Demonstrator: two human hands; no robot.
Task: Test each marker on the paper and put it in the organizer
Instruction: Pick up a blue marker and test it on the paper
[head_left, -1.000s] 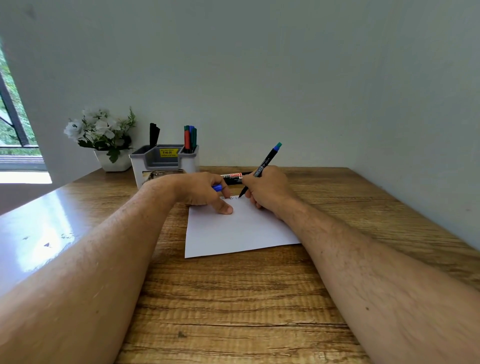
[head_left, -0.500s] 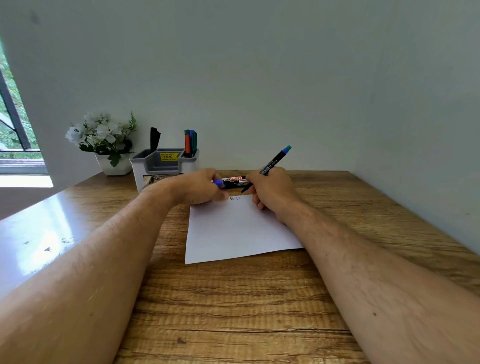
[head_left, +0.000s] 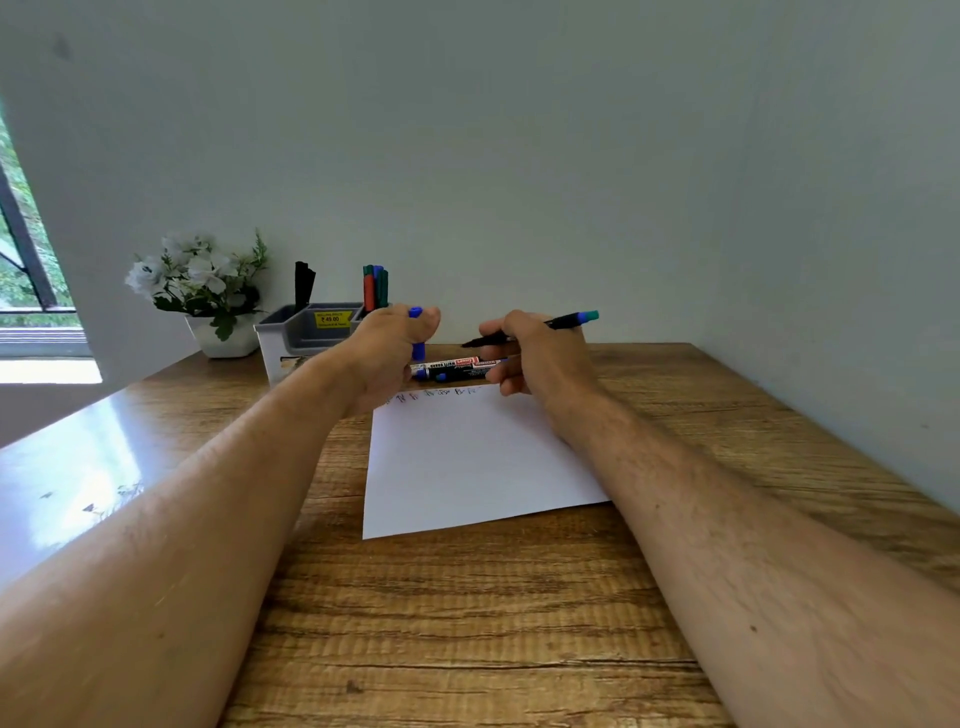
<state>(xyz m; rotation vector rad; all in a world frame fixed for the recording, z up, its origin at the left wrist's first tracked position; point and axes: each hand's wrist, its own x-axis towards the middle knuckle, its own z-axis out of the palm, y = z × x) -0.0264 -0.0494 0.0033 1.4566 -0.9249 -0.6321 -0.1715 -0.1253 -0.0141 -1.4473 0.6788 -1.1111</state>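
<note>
though half-hidden, probably a cap (head_left: 416, 332)

Both hands are hovering above the far edge of a white paper (head_left: 467, 457) lying on a wooden worktop (head_left: 467, 623). The right hand (head_left: 540, 358) is gripping an uncapped marker (head_left: 524, 332), its dark tip pointing left and its teal end pointing right. The left hand (head_left: 389, 358) is pinching a blue cap (head_left: 416, 332) held upright. More markers (head_left: 452, 366) are lying between the hands, beside scribbles (head_left: 431, 397). A grey organizer (head_left: 306, 332) is standing behind, next to a flower pot (head_left: 223, 338).
</note>
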